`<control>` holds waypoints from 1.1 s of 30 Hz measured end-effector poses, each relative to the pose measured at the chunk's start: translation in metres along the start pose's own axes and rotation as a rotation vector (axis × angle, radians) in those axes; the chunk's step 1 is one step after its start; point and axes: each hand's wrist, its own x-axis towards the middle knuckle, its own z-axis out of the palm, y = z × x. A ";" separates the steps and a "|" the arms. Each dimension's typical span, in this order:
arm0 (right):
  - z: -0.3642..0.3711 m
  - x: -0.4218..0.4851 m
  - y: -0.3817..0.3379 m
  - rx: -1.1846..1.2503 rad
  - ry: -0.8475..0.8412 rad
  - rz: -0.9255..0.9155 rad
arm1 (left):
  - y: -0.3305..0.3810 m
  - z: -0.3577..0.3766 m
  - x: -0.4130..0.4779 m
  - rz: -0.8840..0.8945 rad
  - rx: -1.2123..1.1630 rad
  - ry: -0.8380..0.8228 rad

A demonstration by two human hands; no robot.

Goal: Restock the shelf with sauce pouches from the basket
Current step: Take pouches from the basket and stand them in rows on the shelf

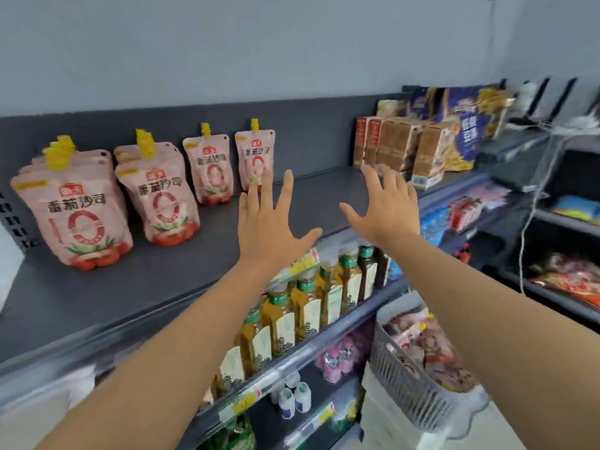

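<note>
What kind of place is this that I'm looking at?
Most likely a small grocery or convenience store. Rows of identical pink sauce pouches stand on a dark shelf, bottles line the tier below, and a grey basket holding what look like more pouches sits at the lower right.

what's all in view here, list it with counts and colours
sauce pouches: four rows, pink with yellow caps, left on top shelf
shelf: one, dark grey, top
cartons: several, brown and red, right on shelf
blue boxes: count unclear, behind cartons
bottles: several, amber with green caps, shelf below
basket: one, grey, lower right, holds pink pouches
left hand: open, over shelf
right hand: open, over shelf
</note>
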 end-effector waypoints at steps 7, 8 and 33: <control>0.001 -0.023 0.141 -0.049 -0.086 0.191 | 0.143 0.072 0.006 0.261 -0.105 -0.122; 0.006 -0.026 0.160 -0.059 -0.112 0.211 | 0.161 0.086 0.006 0.293 -0.096 -0.139; 0.305 -0.117 0.342 0.114 -0.978 0.658 | 0.300 0.370 -0.072 0.350 -0.015 -0.909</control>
